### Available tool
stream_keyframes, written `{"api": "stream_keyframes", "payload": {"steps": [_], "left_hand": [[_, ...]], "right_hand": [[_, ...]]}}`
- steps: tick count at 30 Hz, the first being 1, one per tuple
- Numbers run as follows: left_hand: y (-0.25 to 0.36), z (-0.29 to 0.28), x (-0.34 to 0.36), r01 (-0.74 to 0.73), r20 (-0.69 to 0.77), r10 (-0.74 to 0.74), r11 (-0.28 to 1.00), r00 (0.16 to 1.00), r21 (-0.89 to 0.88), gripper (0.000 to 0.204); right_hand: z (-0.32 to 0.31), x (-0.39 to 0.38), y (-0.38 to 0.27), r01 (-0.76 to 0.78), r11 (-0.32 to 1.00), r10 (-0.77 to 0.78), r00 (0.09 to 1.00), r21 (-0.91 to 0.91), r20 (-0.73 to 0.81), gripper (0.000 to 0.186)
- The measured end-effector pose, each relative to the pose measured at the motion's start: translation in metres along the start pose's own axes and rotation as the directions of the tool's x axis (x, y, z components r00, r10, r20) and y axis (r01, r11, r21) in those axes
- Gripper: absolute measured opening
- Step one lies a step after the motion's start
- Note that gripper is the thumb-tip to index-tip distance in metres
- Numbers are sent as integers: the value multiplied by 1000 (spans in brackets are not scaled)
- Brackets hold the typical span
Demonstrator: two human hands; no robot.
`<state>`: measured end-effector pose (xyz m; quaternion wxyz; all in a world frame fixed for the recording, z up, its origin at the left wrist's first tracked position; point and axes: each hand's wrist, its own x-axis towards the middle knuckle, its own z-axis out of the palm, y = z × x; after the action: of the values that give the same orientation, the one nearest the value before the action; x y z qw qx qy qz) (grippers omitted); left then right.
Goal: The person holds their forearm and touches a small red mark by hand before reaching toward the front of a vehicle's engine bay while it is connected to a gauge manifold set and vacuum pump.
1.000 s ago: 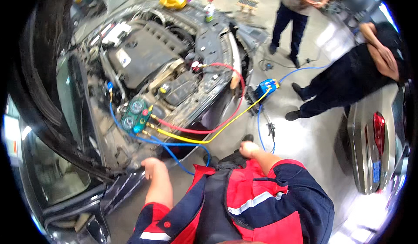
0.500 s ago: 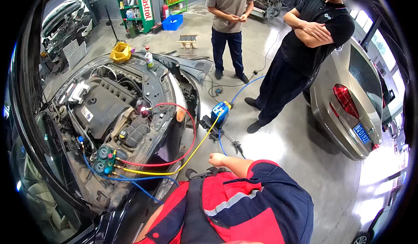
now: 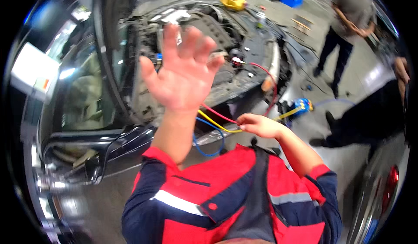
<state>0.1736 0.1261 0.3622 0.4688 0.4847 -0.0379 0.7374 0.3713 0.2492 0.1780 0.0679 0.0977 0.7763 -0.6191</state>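
My left hand (image 3: 182,72) is raised over the engine bay, palm up toward me, fingers spread and holding nothing. It is blurred and hides part of the engine; the gauge set is out of sight behind the hand and forearm. My right hand (image 3: 260,125) hovers in front of my chest, its fingers loosely bent and nothing visible in them. Closest to it in the picture run a red hose (image 3: 275,91) and a yellow hose (image 3: 221,127); I cannot tell any contact. A blue hose (image 3: 196,143) loops down beside the car's fender.
A blue machine (image 3: 301,106) stands on the floor right of the open-hooded dark car. A yellow container (image 3: 233,1) and a small bottle (image 3: 261,16) sit at the engine bay's far edge. Two people stand at right; a car with a red tail light (image 3: 390,185) is lower right.
The view has swung left. My left hand has come up into sight with fingers spread. My right hand has moved from a fist to a looser bend.
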Motion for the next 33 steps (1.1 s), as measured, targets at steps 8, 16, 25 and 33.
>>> {"api": "stream_keyframes", "payload": {"steps": [8, 16, 25, 33], "left_hand": [[52, 111, 50, -250, 284, 315, 937, 906, -242, 36], [70, 179, 33, -132, 340, 383, 807, 859, -575, 15], [94, 180, 13, -140, 267, 362, 788, 893, -599, 14], [23, 44, 77, -410, 130, 406, 912, 905, 8, 51]], "right_hand": [[49, -1, -132, 821, 561, -827, 559, -105, -49, 60], [55, 27, -146, 908, 367, -925, 378, -203, 19, 44], [58, 30, -138, 917, 347, -919, 374, -200, 123, 37], [87, 34, -109, 476, 704, -544, 839, 527, -31, 50]]}}
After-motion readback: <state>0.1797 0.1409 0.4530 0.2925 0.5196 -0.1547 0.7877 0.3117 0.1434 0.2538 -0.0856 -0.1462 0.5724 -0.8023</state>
